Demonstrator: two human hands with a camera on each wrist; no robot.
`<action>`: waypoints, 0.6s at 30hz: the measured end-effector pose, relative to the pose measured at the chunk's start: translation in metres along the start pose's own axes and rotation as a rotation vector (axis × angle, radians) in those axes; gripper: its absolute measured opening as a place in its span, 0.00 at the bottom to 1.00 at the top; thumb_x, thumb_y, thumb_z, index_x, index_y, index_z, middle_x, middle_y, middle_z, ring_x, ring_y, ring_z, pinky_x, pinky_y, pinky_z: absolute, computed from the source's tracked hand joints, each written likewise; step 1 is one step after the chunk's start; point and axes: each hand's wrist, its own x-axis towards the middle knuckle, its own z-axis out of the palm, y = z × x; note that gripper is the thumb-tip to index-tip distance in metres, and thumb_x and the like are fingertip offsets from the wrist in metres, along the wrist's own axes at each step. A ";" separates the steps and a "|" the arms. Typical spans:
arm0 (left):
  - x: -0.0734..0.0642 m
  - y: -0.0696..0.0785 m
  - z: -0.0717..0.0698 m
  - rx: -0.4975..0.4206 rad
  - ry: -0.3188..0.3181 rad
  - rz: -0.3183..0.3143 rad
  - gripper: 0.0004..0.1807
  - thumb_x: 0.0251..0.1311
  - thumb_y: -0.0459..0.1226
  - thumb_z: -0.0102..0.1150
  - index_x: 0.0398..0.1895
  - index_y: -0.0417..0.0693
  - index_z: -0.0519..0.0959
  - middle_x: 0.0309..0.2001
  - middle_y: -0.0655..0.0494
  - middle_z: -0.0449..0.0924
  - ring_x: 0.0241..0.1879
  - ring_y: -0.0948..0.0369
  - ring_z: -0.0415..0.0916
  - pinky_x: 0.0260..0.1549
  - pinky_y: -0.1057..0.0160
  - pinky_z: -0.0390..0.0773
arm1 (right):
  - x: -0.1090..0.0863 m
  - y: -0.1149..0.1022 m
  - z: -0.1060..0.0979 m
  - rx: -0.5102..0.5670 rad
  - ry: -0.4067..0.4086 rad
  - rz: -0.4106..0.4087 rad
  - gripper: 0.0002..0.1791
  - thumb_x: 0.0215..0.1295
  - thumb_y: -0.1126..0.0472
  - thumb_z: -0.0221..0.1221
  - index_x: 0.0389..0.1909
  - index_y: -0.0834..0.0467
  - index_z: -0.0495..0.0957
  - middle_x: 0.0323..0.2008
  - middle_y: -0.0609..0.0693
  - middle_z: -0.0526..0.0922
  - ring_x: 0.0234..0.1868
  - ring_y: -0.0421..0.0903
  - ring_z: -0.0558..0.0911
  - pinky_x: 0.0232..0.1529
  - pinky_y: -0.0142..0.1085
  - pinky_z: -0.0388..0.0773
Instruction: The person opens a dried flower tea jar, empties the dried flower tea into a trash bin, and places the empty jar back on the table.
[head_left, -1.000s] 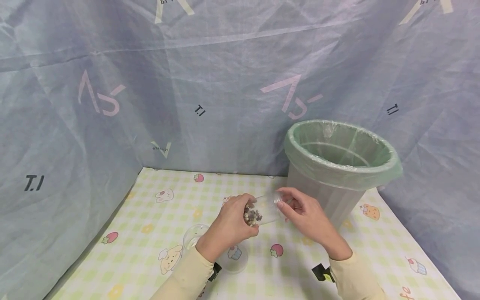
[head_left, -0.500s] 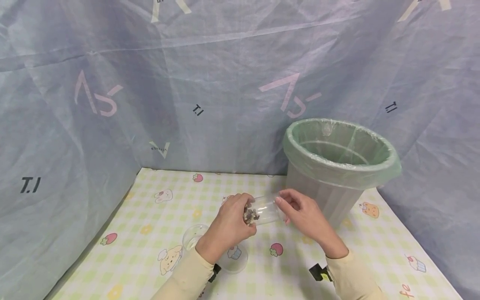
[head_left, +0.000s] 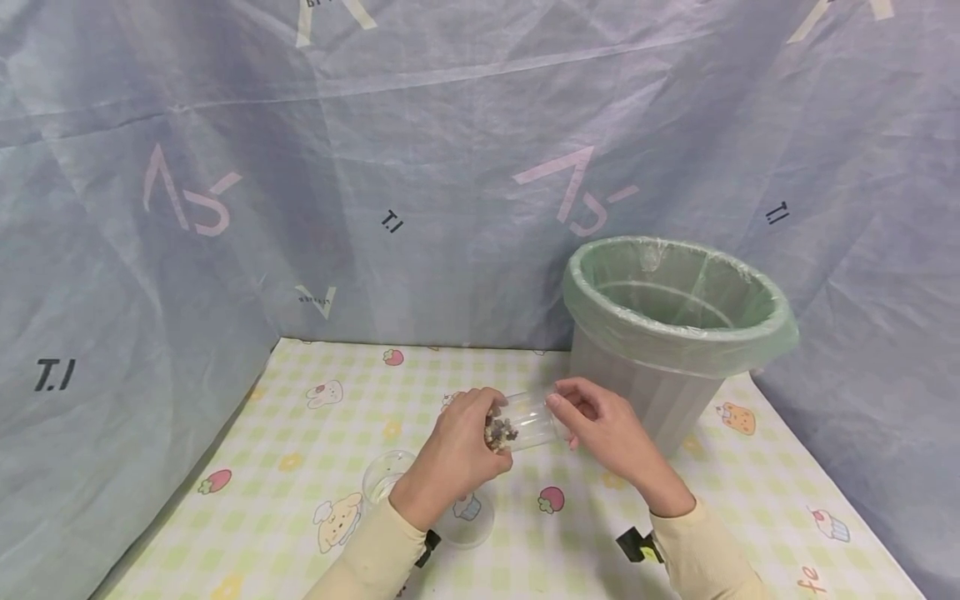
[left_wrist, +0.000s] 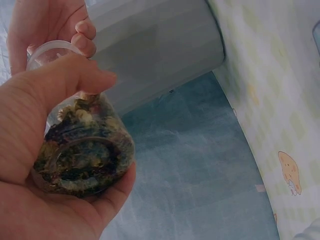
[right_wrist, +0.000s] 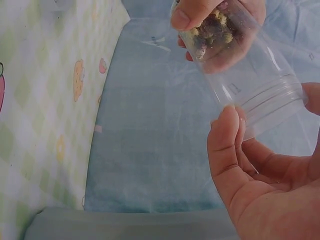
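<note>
A clear plastic jar (head_left: 534,421) lies tilted on its side in the air above the table. Dried flowers and dark leaf bits (left_wrist: 82,150) are heaped at its base end. My left hand (head_left: 461,442) grips the jar round that end, thumb on one side and fingers on the other. At the ridged mouth end, my right hand (head_left: 607,429) pinches the rim between thumb and fingers, as the right wrist view shows. Whether a clear lid sits on the mouth, I cannot tell. Under my left forearm stand a clear round container (head_left: 381,475) and a flat clear disc (head_left: 472,529).
A grey bin (head_left: 637,383) with a green liner bag (head_left: 675,354) stands at the back right, just beyond my right hand. A checked cloth (head_left: 300,425) with cartoon prints covers the table. Blue-grey fabric (head_left: 450,167) hangs behind and at both sides.
The right fingers have shifted slightly round the jar's mouth and the jar has turned a little. Its contents have moved slightly. Both hands otherwise keep their places.
</note>
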 end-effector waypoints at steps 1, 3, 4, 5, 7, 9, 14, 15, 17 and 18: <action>0.000 0.000 0.000 -0.003 -0.002 0.001 0.31 0.46 0.37 0.77 0.56 0.52 0.78 0.45 0.63 0.79 0.42 0.61 0.73 0.42 0.59 0.76 | 0.000 0.000 0.000 0.002 0.002 -0.003 0.24 0.75 0.40 0.57 0.60 0.52 0.79 0.41 0.47 0.85 0.25 0.49 0.84 0.37 0.36 0.80; 0.000 -0.001 -0.001 -0.010 -0.006 0.002 0.30 0.46 0.37 0.77 0.56 0.52 0.78 0.45 0.62 0.79 0.42 0.61 0.73 0.42 0.59 0.76 | -0.001 -0.001 0.000 0.003 0.001 -0.011 0.24 0.75 0.41 0.58 0.61 0.53 0.79 0.41 0.48 0.85 0.25 0.48 0.84 0.36 0.36 0.80; 0.000 -0.001 -0.001 -0.013 -0.007 0.002 0.30 0.46 0.37 0.77 0.56 0.52 0.78 0.46 0.62 0.80 0.42 0.61 0.73 0.42 0.59 0.77 | -0.001 -0.001 0.000 0.000 -0.002 -0.013 0.25 0.75 0.41 0.58 0.61 0.53 0.79 0.42 0.48 0.85 0.25 0.47 0.83 0.36 0.36 0.79; 0.000 -0.002 0.000 -0.015 -0.008 0.002 0.30 0.47 0.37 0.77 0.56 0.52 0.78 0.46 0.62 0.80 0.42 0.61 0.73 0.42 0.59 0.77 | -0.001 -0.001 0.001 -0.001 -0.002 -0.012 0.25 0.75 0.41 0.58 0.62 0.53 0.79 0.42 0.48 0.86 0.25 0.47 0.83 0.36 0.36 0.79; 0.000 -0.002 -0.001 -0.016 -0.009 0.005 0.30 0.47 0.37 0.77 0.56 0.52 0.78 0.46 0.61 0.80 0.42 0.61 0.73 0.43 0.59 0.77 | -0.001 -0.001 0.002 -0.005 -0.002 -0.008 0.26 0.75 0.41 0.58 0.62 0.53 0.78 0.42 0.49 0.86 0.24 0.45 0.83 0.36 0.36 0.79; 0.000 -0.003 -0.001 -0.016 -0.010 0.007 0.30 0.46 0.38 0.77 0.56 0.52 0.78 0.46 0.61 0.80 0.42 0.61 0.74 0.43 0.59 0.78 | -0.001 -0.001 0.002 -0.007 -0.003 -0.006 0.26 0.75 0.40 0.58 0.63 0.53 0.78 0.43 0.50 0.86 0.24 0.43 0.82 0.36 0.36 0.79; 0.001 -0.003 -0.002 -0.010 -0.021 0.006 0.30 0.46 0.38 0.77 0.56 0.51 0.79 0.46 0.60 0.81 0.41 0.62 0.74 0.41 0.60 0.78 | -0.001 0.000 0.003 0.006 0.008 -0.034 0.26 0.74 0.43 0.60 0.64 0.54 0.78 0.42 0.49 0.87 0.26 0.41 0.83 0.33 0.36 0.80; 0.001 -0.003 -0.002 -0.008 -0.024 0.006 0.30 0.46 0.38 0.77 0.56 0.51 0.79 0.45 0.60 0.81 0.41 0.62 0.74 0.40 0.61 0.78 | -0.001 0.001 0.004 0.008 0.010 -0.044 0.26 0.74 0.44 0.60 0.64 0.55 0.78 0.42 0.49 0.87 0.27 0.41 0.83 0.33 0.36 0.80; 0.001 -0.003 -0.002 -0.004 -0.028 0.008 0.29 0.46 0.38 0.77 0.56 0.51 0.79 0.44 0.60 0.81 0.39 0.63 0.74 0.39 0.62 0.78 | -0.002 0.001 0.004 0.011 0.015 -0.062 0.26 0.74 0.45 0.61 0.65 0.55 0.78 0.42 0.49 0.86 0.29 0.41 0.83 0.32 0.36 0.80; 0.001 -0.003 -0.002 -0.001 -0.029 0.010 0.29 0.46 0.38 0.77 0.55 0.50 0.79 0.44 0.60 0.82 0.38 0.64 0.74 0.38 0.62 0.77 | -0.002 0.001 0.004 0.010 0.018 -0.072 0.26 0.74 0.45 0.61 0.64 0.55 0.79 0.42 0.49 0.86 0.29 0.41 0.83 0.32 0.35 0.80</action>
